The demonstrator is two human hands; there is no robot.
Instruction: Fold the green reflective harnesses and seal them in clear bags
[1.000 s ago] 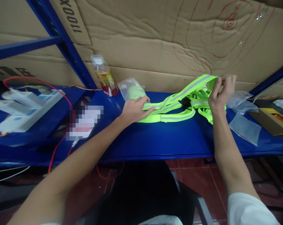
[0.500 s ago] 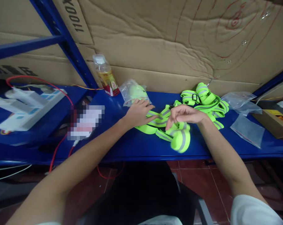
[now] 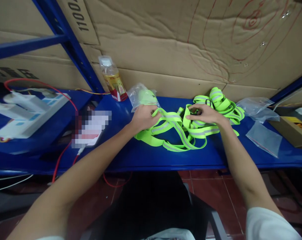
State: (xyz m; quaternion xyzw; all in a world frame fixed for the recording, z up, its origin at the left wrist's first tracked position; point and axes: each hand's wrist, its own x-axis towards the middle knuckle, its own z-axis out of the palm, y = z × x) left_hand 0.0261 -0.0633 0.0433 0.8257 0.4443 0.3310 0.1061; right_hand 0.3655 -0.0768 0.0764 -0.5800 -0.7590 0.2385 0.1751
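A neon-yellow reflective strap (image 3: 172,146) with grey stripes lies in loose loops across the blue shelf. My left hand (image 3: 145,117) is closed on its left part, fingers curled around the band. On the right side of the loops, my right hand (image 3: 203,114) pinches another stretch of the same strap between thumb and fingers. Behind my left hand sits a clear plastic bag (image 3: 138,95) with neon-yellow material in it. More bundled reflective straps (image 3: 222,103) lie just beyond my right hand, one with a black buckle.
A drink bottle (image 3: 113,80) stands at the back left, near a blurred-out flat item (image 3: 92,128) and a white power strip (image 3: 28,123). Empty clear bags (image 3: 264,138) and a cardboard box (image 3: 290,131) lie on the right. Cardboard walls the back.
The rolled end under my right hand has come undone into open loops. My right hand has moved right and slightly back, and my left hand has closed on the strap.
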